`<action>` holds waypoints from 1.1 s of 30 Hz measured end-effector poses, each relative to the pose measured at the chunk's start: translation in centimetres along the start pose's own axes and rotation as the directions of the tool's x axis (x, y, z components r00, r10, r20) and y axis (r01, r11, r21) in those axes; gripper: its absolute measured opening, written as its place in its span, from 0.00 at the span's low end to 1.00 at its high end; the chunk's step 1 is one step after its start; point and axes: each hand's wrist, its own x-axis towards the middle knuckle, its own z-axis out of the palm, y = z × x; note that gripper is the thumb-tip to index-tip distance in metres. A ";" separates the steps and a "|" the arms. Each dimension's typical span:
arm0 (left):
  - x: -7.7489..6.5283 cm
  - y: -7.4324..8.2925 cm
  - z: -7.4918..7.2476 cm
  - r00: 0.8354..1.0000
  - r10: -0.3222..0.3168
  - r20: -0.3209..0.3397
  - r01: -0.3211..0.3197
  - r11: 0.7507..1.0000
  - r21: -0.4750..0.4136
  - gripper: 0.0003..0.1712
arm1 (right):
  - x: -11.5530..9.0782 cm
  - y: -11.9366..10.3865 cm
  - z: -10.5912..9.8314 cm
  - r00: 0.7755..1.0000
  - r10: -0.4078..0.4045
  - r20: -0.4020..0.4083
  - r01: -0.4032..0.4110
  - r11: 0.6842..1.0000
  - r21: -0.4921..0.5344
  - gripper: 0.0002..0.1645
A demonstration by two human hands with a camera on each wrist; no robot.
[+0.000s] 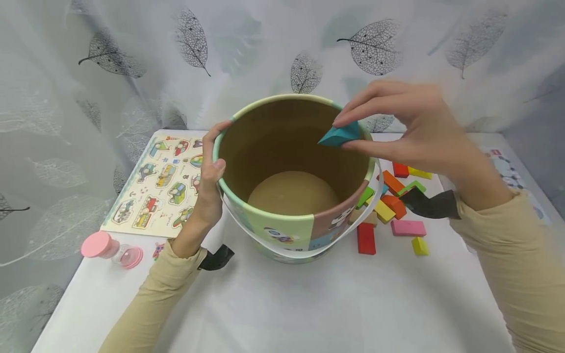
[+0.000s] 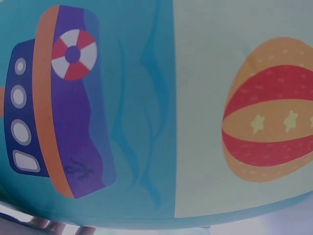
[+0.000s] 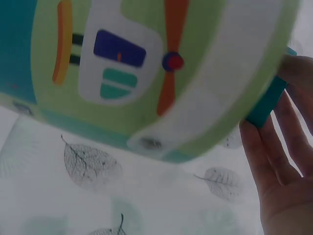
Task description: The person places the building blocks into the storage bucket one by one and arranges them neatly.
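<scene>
A round bucket (image 1: 265, 208) with printed pictures stands on the table, its mouth tilted toward the head camera and its brown inside bare. My left hand (image 1: 209, 181) grips its left rim, thumb at the near edge and fingers round the outside. Between thumb and fingertips, my right hand (image 1: 406, 120) pinches a blue triangular block (image 1: 342, 135) over the bucket's right rim. In the right wrist view the same block (image 3: 266, 100) shows beside the rim, held by the fingers. The left wrist view is filled by the bucket's printed side (image 2: 142, 117).
Several coloured wooden blocks (image 1: 384, 208) lie right of the bucket. A picture puzzle board (image 1: 161, 184) is at the left, with a pink-capped sand timer (image 1: 112, 250) before it. The bucket's white handle (image 1: 282, 252) hangs across its front. A leaf-print curtain (image 1: 265, 44) stands behind.
</scene>
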 end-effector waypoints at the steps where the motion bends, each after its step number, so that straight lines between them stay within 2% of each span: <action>1: 0.0 0.0 0.0 1.000 -0.003 0.002 0.003 1.000 0.001 0.39 | 0.2 0.1 0.4 1.000 -0.004 -0.013 0.004 0.999 0.037 0.30; 3: 0.0 -0.1 0.0 1.000 -0.006 0.001 0.006 1.000 0.008 0.39 | 0.4 0.2 0.9 0.999 -0.015 -0.033 0.018 0.995 0.096 0.30; 7: -0.3 -0.2 0.1 1.000 -0.008 0.002 0.008 1.000 0.020 0.39 | 0.4 0.1 1.6 0.999 -0.021 -0.025 0.024 0.990 0.139 0.29; 15: -0.2 -0.1 0.1 1.000 -0.007 0.016 0.007 1.000 0.019 0.39 | 0.6 -0.2 2.1 0.999 -0.040 -0.028 0.043 0.990 0.136 0.28; 20: -0.1 0.1 0.0 1.000 -0.003 0.016 0.003 1.000 0.020 0.39 | 0.0 -0.7 1.3 1.000 0.027 -0.003 -0.027 0.994 0.110 0.28; 23: -0.1 0.1 0.1 1.000 -0.001 0.014 0.001 1.000 0.014 0.38 | -0.9 -0.7 0.9 0.997 0.070 -0.023 -0.067 0.991 0.116 0.30; 27: -0.1 0.2 0.2 1.000 0.002 0.013 -0.002 1.000 0.008 0.37 | -2.8 -0.5 0.1 0.991 0.097 -0.094 -0.088 0.991 0.098 0.30; 30: -0.1 0.2 0.1 1.000 0.001 0.016 -0.001 1.000 0.008 0.37 | -4.8 -0.2 -0.4 0.976 0.154 -0.153 -0.119 0.969 0.215 0.27; 33: -0.2 0.2 0.0 1.000 -0.001 0.018 0.001 1.000 0.012 0.38 | -7.4 0.4 -0.6 0.954 0.228 -0.195 -0.145 0.919 0.366 0.23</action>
